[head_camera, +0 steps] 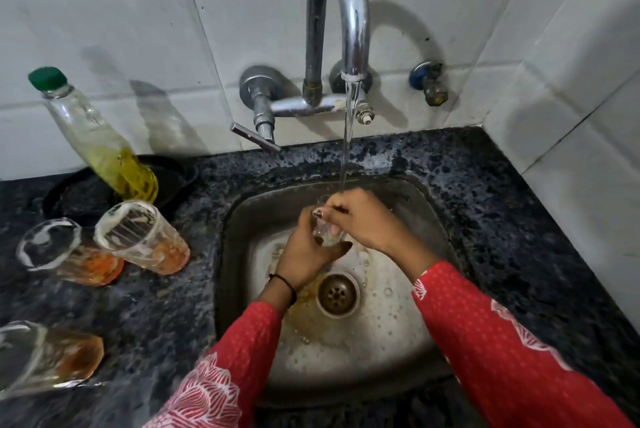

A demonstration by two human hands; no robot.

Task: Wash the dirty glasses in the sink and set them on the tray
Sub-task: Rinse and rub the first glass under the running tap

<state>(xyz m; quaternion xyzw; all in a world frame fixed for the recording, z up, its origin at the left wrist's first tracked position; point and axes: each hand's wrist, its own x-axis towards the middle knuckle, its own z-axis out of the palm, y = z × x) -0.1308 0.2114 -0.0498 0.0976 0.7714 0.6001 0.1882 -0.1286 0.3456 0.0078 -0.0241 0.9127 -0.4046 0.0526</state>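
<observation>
Red sleeves (502,358) nearest — L hand (304,254) grips glass (327,235), R hand (360,219) pinches its rim.

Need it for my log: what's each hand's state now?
Left hand: closed round the glass.
Right hand: closed on the glass's rim.

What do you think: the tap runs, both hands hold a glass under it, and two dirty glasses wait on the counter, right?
Three dirty glasses wait on the counter, not two; the head view shows them. The tap runs, and left hand and right hand hold a glass under it.
</observation>
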